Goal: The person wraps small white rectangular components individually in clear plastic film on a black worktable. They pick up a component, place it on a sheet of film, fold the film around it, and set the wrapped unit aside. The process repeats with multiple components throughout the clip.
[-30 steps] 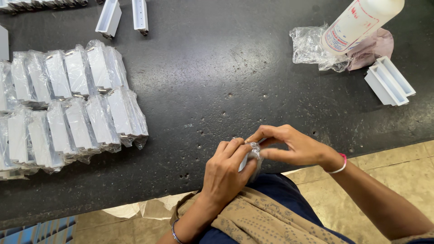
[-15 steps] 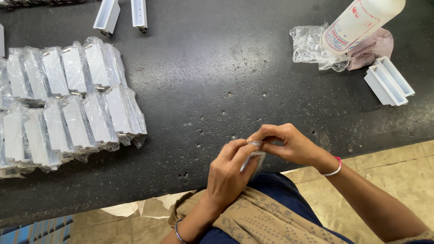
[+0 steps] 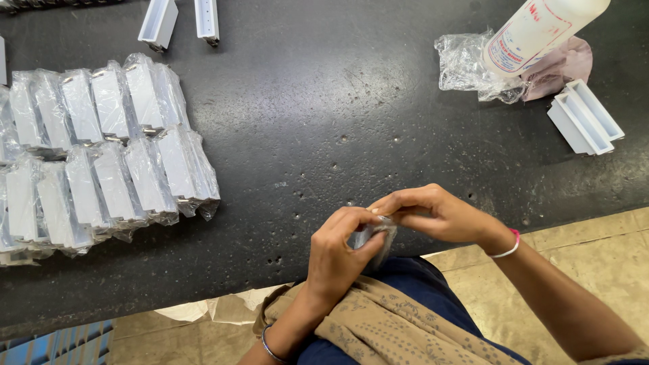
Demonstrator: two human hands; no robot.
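Small white part in a clear plastic wrap (image 3: 373, 238) sits pinched between both hands, right at the near edge of the dark stone desk (image 3: 324, 115). Left hand (image 3: 338, 255) is curled around it from below, fingers closed on the wrap; right hand (image 3: 433, 215) comes in from the side, fingertips pressed shut on its top. Most of the part is hidden behind the fingers, so its exact shape is hard to tell. It hovers just over the desk's front edge, above the lap.

Straight ahead of the hands the desk surface is bare, a wide open stretch. Off to the left, well apart, lie two rows of white blocks sealed in clear plastic bags (image 3: 108, 155), packed side by side. Far right: a pair of unwrapped white channel pieces (image 3: 585, 118), a white plastic bottle (image 3: 541, 27) lying on crumpled clear plastic (image 3: 466, 64). At the far edge, two more white channel pieces (image 3: 179, 19).
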